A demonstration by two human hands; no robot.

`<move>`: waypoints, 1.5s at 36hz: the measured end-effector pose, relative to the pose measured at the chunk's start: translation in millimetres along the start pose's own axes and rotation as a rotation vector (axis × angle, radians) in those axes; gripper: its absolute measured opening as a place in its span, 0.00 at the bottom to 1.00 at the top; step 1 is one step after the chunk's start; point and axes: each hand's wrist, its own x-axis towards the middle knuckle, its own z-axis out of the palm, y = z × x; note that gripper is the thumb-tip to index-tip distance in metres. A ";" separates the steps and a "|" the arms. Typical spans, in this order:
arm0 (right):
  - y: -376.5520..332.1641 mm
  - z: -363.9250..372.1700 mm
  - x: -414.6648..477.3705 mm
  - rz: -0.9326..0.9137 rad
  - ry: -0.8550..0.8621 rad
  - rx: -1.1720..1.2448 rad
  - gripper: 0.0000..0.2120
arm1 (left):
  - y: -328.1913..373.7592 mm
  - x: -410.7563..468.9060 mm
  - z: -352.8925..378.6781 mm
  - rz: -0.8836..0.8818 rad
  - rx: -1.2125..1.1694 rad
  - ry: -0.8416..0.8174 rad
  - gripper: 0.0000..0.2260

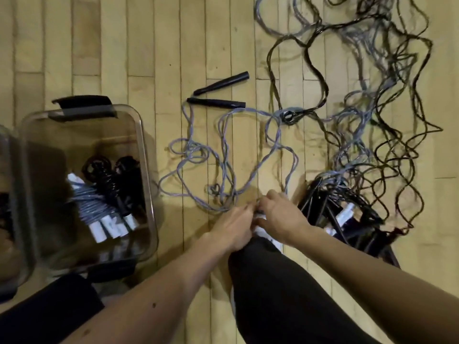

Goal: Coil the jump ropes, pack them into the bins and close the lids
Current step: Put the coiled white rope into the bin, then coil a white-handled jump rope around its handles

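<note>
Grey rope (pixel 195 151) is spread in loose loops on the floor (pixel 99 45), ahead of the fingers. Its near loops are gathered between left hand (pixel 233 227) and right hand (pixel 280 216). Fingers of both are curled and pinched on the rope; the fingertips are partly hidden. The hands touch above a black-clad leg (pixel 273 281). Two black handles (pixel 216 103) lie at the rope's far end, near each other, long axes roughly left-right, rope ends pointing left. An open bin (pixel 147 170) holding coiled ropes (pixel 99 204) sits left of the hands. A tangled pile (pixel 360 135) lies right.
</note>
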 end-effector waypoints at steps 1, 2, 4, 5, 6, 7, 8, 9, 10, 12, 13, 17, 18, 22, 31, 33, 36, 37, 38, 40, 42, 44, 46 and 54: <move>-1.0 2.6 1.0 -0.030 0.009 -0.046 0.20 | -0.6 -0.7 1.0 -0.014 0.045 0.010 0.20; -1.8 5.4 1.0 -0.057 0.006 -0.081 0.20 | 0.2 -2.0 0.7 -0.029 0.088 0.016 0.18; -3.7 8.5 -2.3 -0.085 -0.024 -0.113 0.20 | 4.4 -7.0 -4.1 -0.062 0.196 0.009 0.14; -4.4 8.2 -5.6 -0.086 -0.037 -0.116 0.19 | 8.1 -10.7 -7.9 -0.072 0.250 0.003 0.13; -4.5 7.0 -8.8 -0.090 -0.039 -0.108 0.18 | 11.1 -14.9 -12.1 -0.074 0.287 0.005 0.11; -4.1 3.7 -13.0 -0.094 -0.040 -0.087 0.17 | 14.3 -19.1 -17.1 -0.074 0.298 0.011 0.11; -3.1 -0.9 -16.9 -0.101 -0.039 -0.053 0.15 | 17.2 -23.5 -22.7 -0.072 0.277 0.019 0.10; -2.3 -8.7 -21.8 -0.104 -0.044 -0.007 0.15 | 20.7 -28.5 -29.6 -0.069 0.222 0.032 0.10; -1.5 -19.1 -27.5 -0.102 -0.047 0.050 0.14 | 24.0 -33.8 -36.6 -0.064 0.152 0.048 0.09; -1.2 -48.8 -45.2 -0.094 -0.013 0.149 0.13 | 32.8 -46.6 -55.0 -0.049 0.048 0.084 0.07; -2.3 -67.5 -56.5 -0.099 0.021 0.171 0.12 | 38.3 -54.3 -66.1 -0.036 0.029 0.113 0.06; -16.4 -142.9 -114.0 -0.165 0.177 0.167 0.10 | 72.3 -89.9 -110.1 0.016 0.018 0.260 0.09; -21.0 -161.8 -129.9 -0.175 0.223 0.145 0.10 | 83.6 -100.5 -123.6 0.037 0.021 0.293 0.09; -35.9 -225.9 -204.3 -0.194 0.414 0.163 0.11 | 133.9 -157.9 -176.0 0.157 0.035 0.429 0.09; -43.0 -317.7 -390.7 -0.223 1.059 0.256 0.07 | 186.5 -301.4 -238.4 0.182 -0.082 0.679 0.11; -37.9 -334.8 -425.0 -0.198 1.231 0.316 0.04 | 196.0 -334.3 -243.4 0.165 -0.183 0.685 0.14; -38.3 -346.4 -457.4 -0.165 1.325 0.393 0.06 | 215.1 -383.4 -243.7 0.245 -0.530 0.623 0.15; -41.4 -343.8 -464.1 -0.153 1.304 0.399 0.06 | 224.2 -398.0 -242.6 0.276 -0.627 0.579 0.15; -44.5 -339.4 -470.6 -0.151 1.285 0.401 0.05 | 235.0 -413.7 -240.2 0.303 -0.701 0.520 0.15; -55.3 -329.1 -480.3 -0.186 1.240 0.410 0.06 | 257.4 -441.0 -234.8 0.370 -0.782 0.410 0.15; -66.9 -317.9 -487.0 -0.222 1.181 0.465 0.08 | 277.3 -463.7 -228.6 0.432 -0.753 0.374 0.15; -79.1 -306.9 -494.8 -0.292 1.086 0.648 0.09 | 290.5 -483.1 -221.1 0.472 -0.737 0.395 0.14; -90.8 -300.7 -501.7 -0.361 0.976 0.905 0.08 | 294.6 -493.7 -215.3 0.501 -0.747 0.422 0.14; -149.5 -315.9 -561.1 -0.608 0.654 1.343 0.04 | 278.6 -482.0 -164.4 0.599 -0.709 0.282 0.52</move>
